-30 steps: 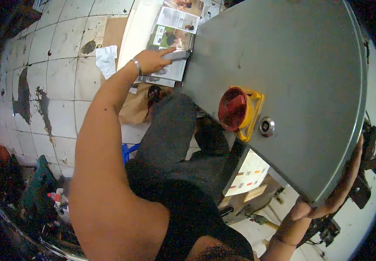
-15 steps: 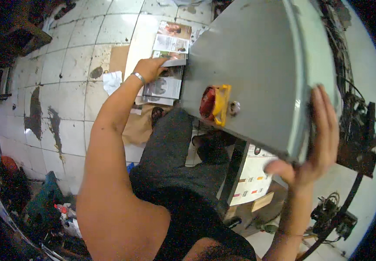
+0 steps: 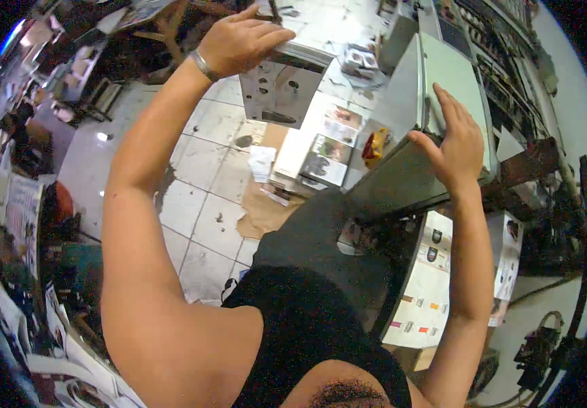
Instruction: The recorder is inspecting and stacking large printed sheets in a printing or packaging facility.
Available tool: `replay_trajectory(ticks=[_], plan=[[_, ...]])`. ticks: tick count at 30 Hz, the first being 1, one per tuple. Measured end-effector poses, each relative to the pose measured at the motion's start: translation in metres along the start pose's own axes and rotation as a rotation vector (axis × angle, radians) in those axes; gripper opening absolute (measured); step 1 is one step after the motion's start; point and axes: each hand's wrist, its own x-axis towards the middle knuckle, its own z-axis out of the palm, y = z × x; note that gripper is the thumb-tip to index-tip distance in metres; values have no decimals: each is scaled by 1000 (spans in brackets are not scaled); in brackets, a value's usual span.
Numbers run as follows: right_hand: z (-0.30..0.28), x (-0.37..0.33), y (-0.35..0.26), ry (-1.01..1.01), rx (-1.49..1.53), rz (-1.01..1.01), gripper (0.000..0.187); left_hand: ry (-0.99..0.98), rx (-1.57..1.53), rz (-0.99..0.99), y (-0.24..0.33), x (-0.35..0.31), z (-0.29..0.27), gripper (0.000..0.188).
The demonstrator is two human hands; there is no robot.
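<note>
Moved since the earlier frame: left hand (image 3: 242,44) up and away from the floor stack, now far out at upper left, with a printed bundle (image 3: 286,92) showing just below it; right hand (image 3: 458,139) farther in over the metal box (image 3: 402,173). The whole view has swung too, so part of the box's shift may be the camera's.
Metal box: grey side to the knees, pale green panel uppermost, tilted; long edge of that panel runs away from the person.
White board: on the floor beyond the knees, left of the box; long axis points away and slightly right. The board (image 3: 300,146) carries sheets along one side.
Printed sheets: a row (image 3: 327,146) by the board, running the same way.
Bundle: out over the far left part of the board; printed face toward the person, layered edge uppermost and running left to right, dipping right. Long axis uncertain, the hand covering one corner.
Bundle handling: my judgement, best kept level, edges square, thumb and fingers on opposite faces so no layers slide.
Left hand: fingers stretched out, little curl; underside hidden, so cannot tell whether it has hold of the bundle.
Right hand: thumb and fingers wide apart, nothing gripped; seems to lie against the box, contact unclear. A flat palm there should steady it.
Fitting: yellow and red (image 3: 373,146), on the box's grey side.
</note>
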Motion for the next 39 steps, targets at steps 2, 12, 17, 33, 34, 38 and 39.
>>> replay_trajectory(ticks=[2, 12, 17, 33, 34, 38, 39], plan=[[-7, 5, -11, 87, 72, -68, 85, 119, 31, 20, -6, -1, -68, 27], [-73, 25, -109, 398, 813, -202, 104, 332, -136, -258, -2, 1, -195, 42], [-124, -22, -80, 481, 801, 45, 83, 645, -62, -14, 46, 53, -164, 40], [-191, -177, 1, 288, 332, 464, 46, 821, -869, 160, 231, 241, -133, 10], [-191, -184, 4, 306, 312, 478, 47, 800, -922, 163, 240, 247, -127, 12], [-194, -205, 12, 134, 153, 589, 38, 454, -1179, 202, 266, 234, -91, 58], [-194, -209, 12, 79, 131, 651, 37, 375, -1276, 181, 274, 225, -78, 69]])
